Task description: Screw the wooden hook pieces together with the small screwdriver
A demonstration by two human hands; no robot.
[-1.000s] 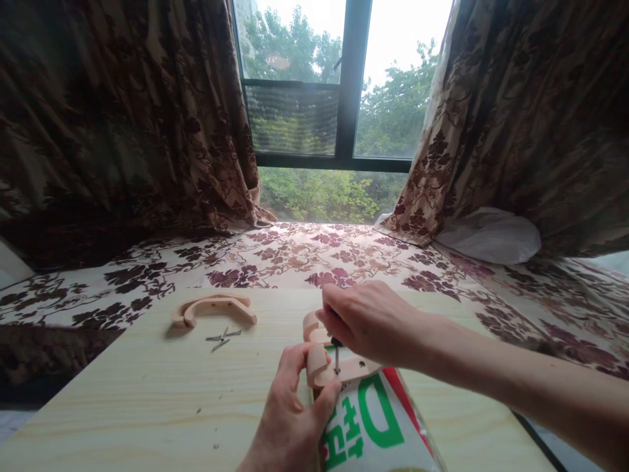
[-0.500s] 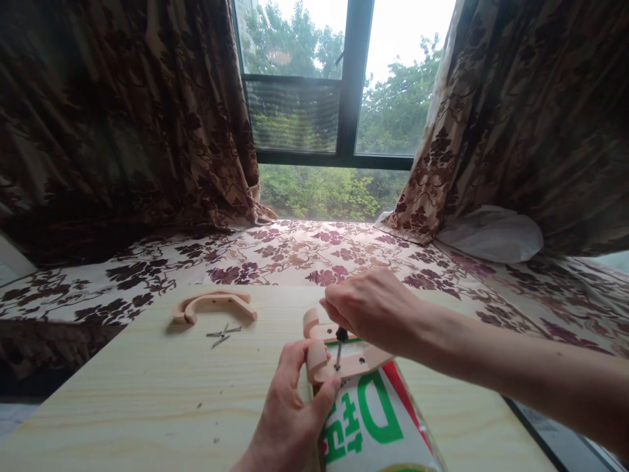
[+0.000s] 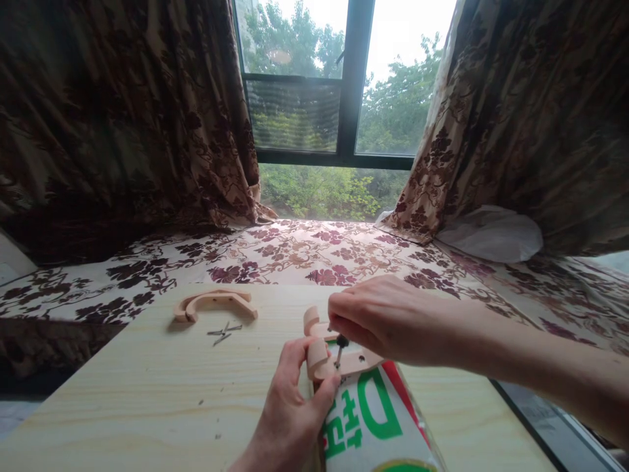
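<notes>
A curved wooden hook (image 3: 351, 362) with dark holes lies on a white packet with green lettering (image 3: 361, 413). My left hand (image 3: 302, 400) pinches its rounded end, thumb in front and fingers behind. My right hand (image 3: 378, 321) is closed around a screwdriver (image 3: 341, 347); the fist hides the handle. The screwdriver's shaft points down, with its tip at the hole beside my left thumb. Just behind sits a second wooden hook (image 3: 311, 319), partly covered by my right hand.
On the left of the pale wooden board (image 3: 147, 393) lie two more curved wooden pieces (image 3: 216, 303) and several screws (image 3: 225, 333). Beyond it spreads a floral cloth (image 3: 304, 249) below a window. A white plastic bag (image 3: 491, 235) rests by the right curtain.
My right hand has rolled over and dropped slightly, its forearm shifting down, with the screwdriver still in it. My left hand and the hook have stayed in place.
</notes>
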